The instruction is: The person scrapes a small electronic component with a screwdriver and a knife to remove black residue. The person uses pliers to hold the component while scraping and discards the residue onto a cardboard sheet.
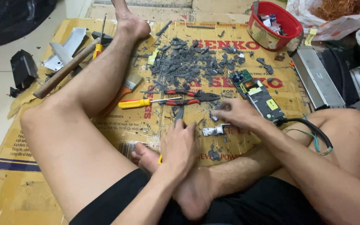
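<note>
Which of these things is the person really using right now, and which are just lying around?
In use:
- left hand, holding a yellow-handled tool
- right hand, over a small silvery metal piece
- circuit board with its cable, by the right hand

Lying about:
- red-handled pliers
- yellow screwdriver
- hammer
- paintbrush
- red bucket
- heap of grey bits

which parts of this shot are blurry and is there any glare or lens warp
Head view: the right hand is smeared by motion blur, and the left hand is slightly soft; the pliers and grey fragments stay sharp. Lighting is even and soft, with weak shadows. Mild glare shows on the metal casing and the red bucket rim. The wide lens stretches the legs at the edges.
</note>
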